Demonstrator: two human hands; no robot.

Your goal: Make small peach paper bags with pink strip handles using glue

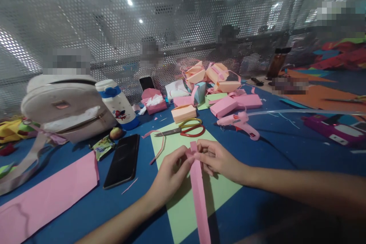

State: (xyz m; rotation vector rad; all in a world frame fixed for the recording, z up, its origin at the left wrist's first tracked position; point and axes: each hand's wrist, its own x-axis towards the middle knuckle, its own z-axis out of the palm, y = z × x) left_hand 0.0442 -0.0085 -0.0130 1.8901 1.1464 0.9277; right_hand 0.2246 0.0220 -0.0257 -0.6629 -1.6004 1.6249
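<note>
Both of my hands pinch the far end of a long folded pink paper strip [198, 190] that runs toward me over a light green paper sheet [183, 206]. My left hand [168, 175] grips the strip's top from the left with thumb and fingers closed. My right hand [215, 156] pinches the same end from the right. Scissors [183, 129] with green and red handles lie just beyond the hands on the green sheet. A pink glue gun [240, 122] rests to the right of the scissors.
A black phone [122, 160] and a large pink paper sheet [48, 198] lie to the left on the blue table [271, 152]. Behind stand a white bag [65, 103], a white bottle [118, 103] and a pile of pink and orange paper boxes [214, 80]. A perforated metal screen closes the back.
</note>
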